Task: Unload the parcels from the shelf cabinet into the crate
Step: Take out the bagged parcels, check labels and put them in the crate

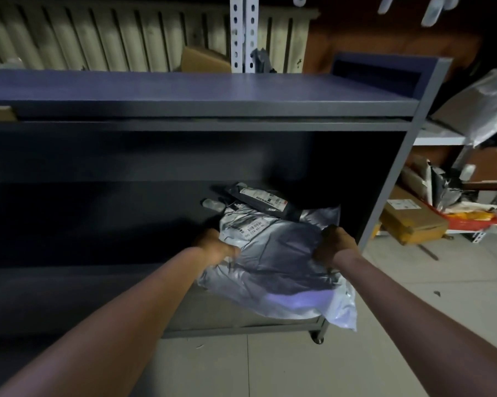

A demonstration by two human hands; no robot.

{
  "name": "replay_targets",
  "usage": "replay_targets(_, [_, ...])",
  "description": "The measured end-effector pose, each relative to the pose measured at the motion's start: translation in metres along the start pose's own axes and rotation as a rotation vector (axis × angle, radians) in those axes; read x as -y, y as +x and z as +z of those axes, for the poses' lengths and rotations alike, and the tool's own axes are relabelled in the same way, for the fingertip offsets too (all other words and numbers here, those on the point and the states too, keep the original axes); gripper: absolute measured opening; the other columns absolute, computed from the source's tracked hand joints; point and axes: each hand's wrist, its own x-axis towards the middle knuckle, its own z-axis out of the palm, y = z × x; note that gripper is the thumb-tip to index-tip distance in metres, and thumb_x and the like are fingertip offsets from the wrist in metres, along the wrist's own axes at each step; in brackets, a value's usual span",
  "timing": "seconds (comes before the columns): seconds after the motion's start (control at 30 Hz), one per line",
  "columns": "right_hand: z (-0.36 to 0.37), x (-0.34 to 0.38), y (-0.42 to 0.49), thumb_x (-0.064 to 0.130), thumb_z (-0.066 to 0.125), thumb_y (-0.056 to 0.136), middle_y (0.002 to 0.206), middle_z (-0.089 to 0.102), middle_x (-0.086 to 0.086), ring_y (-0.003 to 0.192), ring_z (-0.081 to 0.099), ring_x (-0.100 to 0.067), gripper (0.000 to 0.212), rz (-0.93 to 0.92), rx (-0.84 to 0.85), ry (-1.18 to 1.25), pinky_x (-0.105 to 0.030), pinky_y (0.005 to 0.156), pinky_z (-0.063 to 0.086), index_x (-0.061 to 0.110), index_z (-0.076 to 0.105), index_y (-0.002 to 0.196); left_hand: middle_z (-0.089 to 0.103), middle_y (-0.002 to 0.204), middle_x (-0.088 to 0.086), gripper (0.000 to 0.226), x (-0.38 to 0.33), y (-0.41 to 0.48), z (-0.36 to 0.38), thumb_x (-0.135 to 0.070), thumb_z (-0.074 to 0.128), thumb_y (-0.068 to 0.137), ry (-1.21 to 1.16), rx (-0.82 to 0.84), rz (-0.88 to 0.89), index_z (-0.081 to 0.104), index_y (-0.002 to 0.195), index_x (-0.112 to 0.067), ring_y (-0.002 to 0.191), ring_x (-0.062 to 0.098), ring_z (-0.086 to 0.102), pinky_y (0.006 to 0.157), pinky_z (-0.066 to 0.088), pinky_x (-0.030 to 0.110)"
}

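A large grey plastic mailer parcel point(278, 259) hangs half out of the dark shelf cabinet point(201, 110), over its lower right shelf edge. My left hand point(216, 246) grips the parcel's left side, and my right hand point(336, 243) grips its right side. A smaller dark parcel with a white label point(260, 200) lies on top of its far end, deeper in the shelf. The crate is not in view.
To the right stands a white metal rack point(442, 138) with grey bags, a cardboard box point(410, 219) and torn packaging. A perforated white post point(244, 32) and another box point(203, 60) stand behind the cabinet. Tiled floor point(413, 296) lies at the lower right.
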Motion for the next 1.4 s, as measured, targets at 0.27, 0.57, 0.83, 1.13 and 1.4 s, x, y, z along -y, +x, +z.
replay_targets(0.27, [-0.005,0.015,-0.021,0.005,0.061,0.086,0.118,0.066,-0.012,0.113,0.063,-0.031,0.039,-0.013,-0.142,0.514,-0.028,0.094,0.046,0.016,0.062,0.123,0.065,0.116,0.004,0.04,-0.001,-0.03,-0.033,-0.028,0.068,0.093,-0.058,-0.14,0.005,0.059,0.13,-0.013,0.094,0.018,0.06,0.079,0.045,0.027])
replay_targets(0.57, [-0.021,0.075,-0.063,-0.002,0.056,0.087,0.108,0.068,-0.01,0.1,0.065,-0.027,0.037,-0.171,-0.177,0.643,-0.023,0.082,0.043,0.021,0.061,0.116,0.062,0.104,0.002,0.043,0.019,-0.076,-0.093,-0.023,0.071,0.091,-0.23,-0.269,-0.005,0.058,0.13,-0.013,0.097,0.021,0.058,0.085,0.046,0.029])
replay_targets(0.83, [-0.015,0.156,-0.112,0.0,0.056,0.085,0.111,0.07,-0.017,0.105,0.065,-0.034,0.035,-0.272,-0.117,0.564,-0.028,0.082,0.047,0.015,0.064,0.115,0.068,0.1,0.002,0.031,0.064,-0.122,-0.169,-0.019,0.074,0.088,-0.267,-0.376,-0.004,0.066,0.117,-0.01,0.094,0.023,0.065,0.086,0.051,0.031])
replay_targets(1.13, [0.009,0.243,-0.173,-0.001,0.054,0.086,0.116,0.066,-0.018,0.108,0.062,-0.037,0.038,-0.385,-0.042,0.582,-0.035,0.086,0.051,0.012,0.06,0.122,0.073,0.096,0.005,0.015,0.122,-0.187,-0.238,-0.016,0.072,0.09,-0.35,-0.511,-0.033,0.068,0.104,-0.02,0.085,0.025,0.073,0.083,0.06,0.045])
replay_targets(1.4, [0.033,0.303,-0.221,0.001,0.059,0.087,0.124,0.064,-0.01,0.114,0.061,-0.03,0.046,-0.532,0.012,0.623,-0.03,0.09,0.048,0.015,0.057,0.131,0.074,0.097,0.004,0.018,0.176,-0.235,-0.284,-0.016,0.071,0.089,-0.377,-0.613,-0.033,0.068,0.106,-0.019,0.087,0.024,0.073,0.087,0.058,0.046])
